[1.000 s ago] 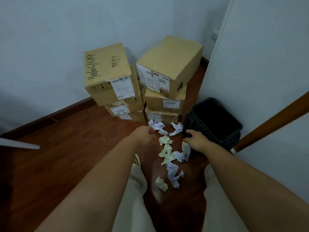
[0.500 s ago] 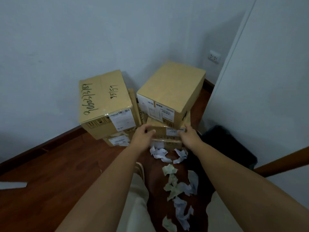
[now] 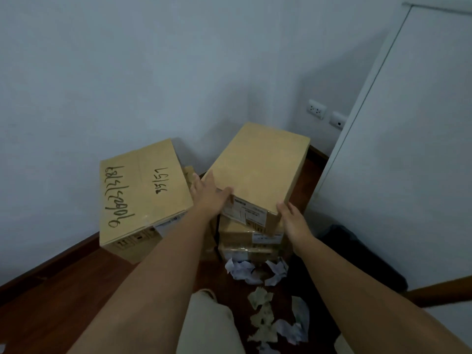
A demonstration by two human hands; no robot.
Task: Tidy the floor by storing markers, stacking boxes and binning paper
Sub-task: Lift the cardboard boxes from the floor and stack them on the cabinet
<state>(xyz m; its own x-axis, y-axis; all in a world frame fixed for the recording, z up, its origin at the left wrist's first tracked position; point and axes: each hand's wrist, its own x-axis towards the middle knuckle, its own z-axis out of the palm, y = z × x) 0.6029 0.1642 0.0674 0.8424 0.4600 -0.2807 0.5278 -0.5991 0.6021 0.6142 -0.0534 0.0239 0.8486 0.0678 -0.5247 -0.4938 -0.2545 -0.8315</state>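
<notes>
Both hands grip the top box of the right stack, left hand curled on its near-left corner, right hand on its near-right corner, above crumpled paper on the floor.

Scene was dim and flat, with a cool blue-grey cast over the wall; no lamp or window in view, source could not be placed. Soft broad shadow lay on the wall behind the top box, running up the corner. The bin was near black, its detail lost. The wooden floor read dark red-brown with no glare. Wide-angle distortion was evident: the door edge leaned and bowed, and forearms swelled toward the bottom edge. Focus was soft overall; label print was unreadable, the crumpled paper was smeared, and the left hand was slightly blurred. Noise was visible in the shadows.
</notes>
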